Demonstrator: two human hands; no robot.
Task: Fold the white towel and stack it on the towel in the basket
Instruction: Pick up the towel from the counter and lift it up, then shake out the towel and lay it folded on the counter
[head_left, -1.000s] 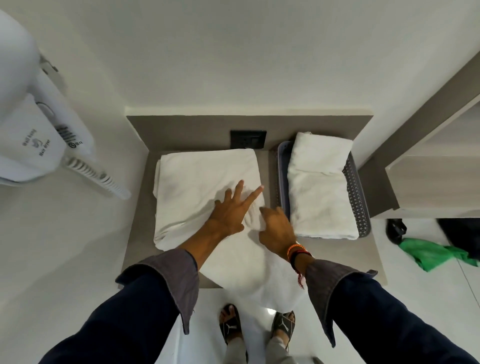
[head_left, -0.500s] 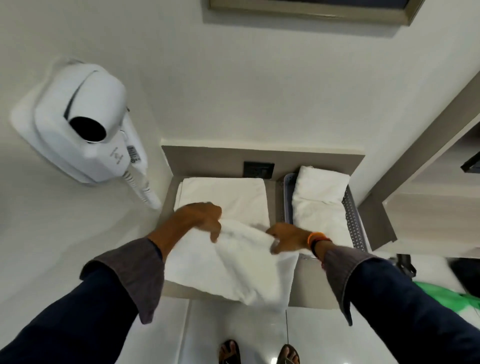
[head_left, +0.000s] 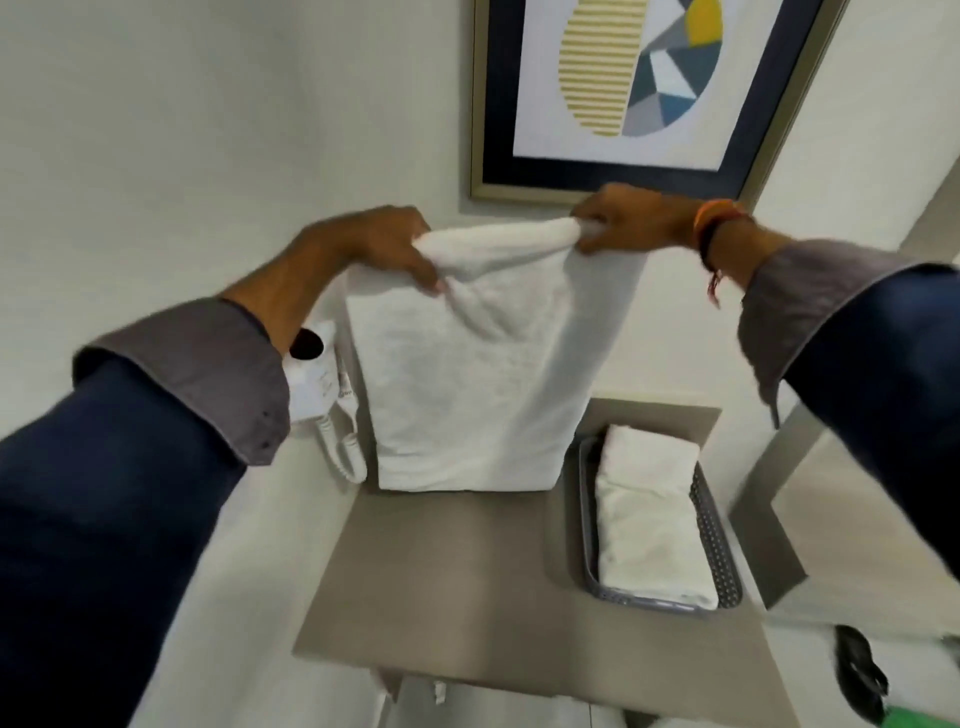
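Note:
The white towel (head_left: 483, 374) hangs in the air in front of me, doubled over, its lower edge just above the grey counter (head_left: 441, 587). My left hand (head_left: 379, 244) pinches its top left corner and my right hand (head_left: 628, 218) pinches its top right corner, stretching the top edge between them. To the lower right a grey perforated basket (head_left: 719, 561) sits on the counter with a folded white towel (head_left: 647, 519) lying inside it. The hanging towel hides the back of the counter.
A white wall-mounted hair dryer (head_left: 322, 384) with a coiled cord sits behind my left forearm. A framed abstract picture (head_left: 623, 88) hangs on the wall above. A beige shelf unit (head_left: 852, 509) stands to the right. A dark object (head_left: 857, 675) lies on the floor.
Both hands gripped the towel on the counter and lifted it up into the air; it now hangs spread between them. My view has tilted upward to the wall.

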